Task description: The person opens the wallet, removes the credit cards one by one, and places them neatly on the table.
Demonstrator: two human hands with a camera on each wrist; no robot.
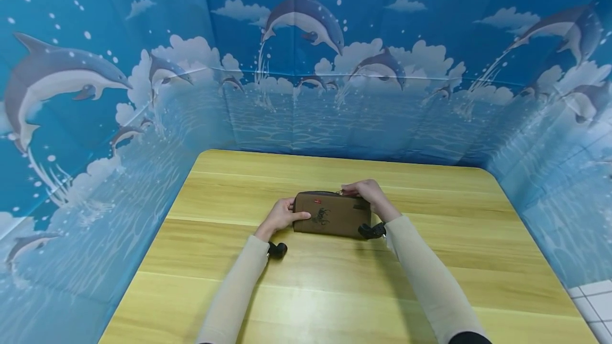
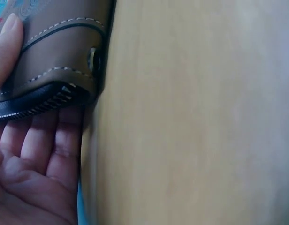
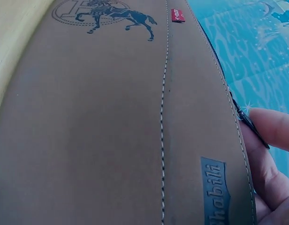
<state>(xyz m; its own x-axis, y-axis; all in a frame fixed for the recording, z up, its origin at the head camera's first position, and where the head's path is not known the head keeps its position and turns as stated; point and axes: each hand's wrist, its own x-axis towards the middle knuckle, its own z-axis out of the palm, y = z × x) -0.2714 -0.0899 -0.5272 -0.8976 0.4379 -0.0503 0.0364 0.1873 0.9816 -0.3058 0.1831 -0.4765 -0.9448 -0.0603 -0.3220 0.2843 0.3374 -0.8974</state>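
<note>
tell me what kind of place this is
Probably a staged recording booth, not a home: a bare wooden table walled by a dolphin-print backdrop, with both hands on a brown pouch.

Both forearms extended forward, sleeved to the wrists — left hand gripping, thumb on top, fingers curled beneath; right hand arched over the far edge, fingertips pinching — wrists angled inward

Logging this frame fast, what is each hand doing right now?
Left hand: grips the left end of the brown pouch.
Right hand: pinches the zipper pull at the pouch's top edge.
</note>
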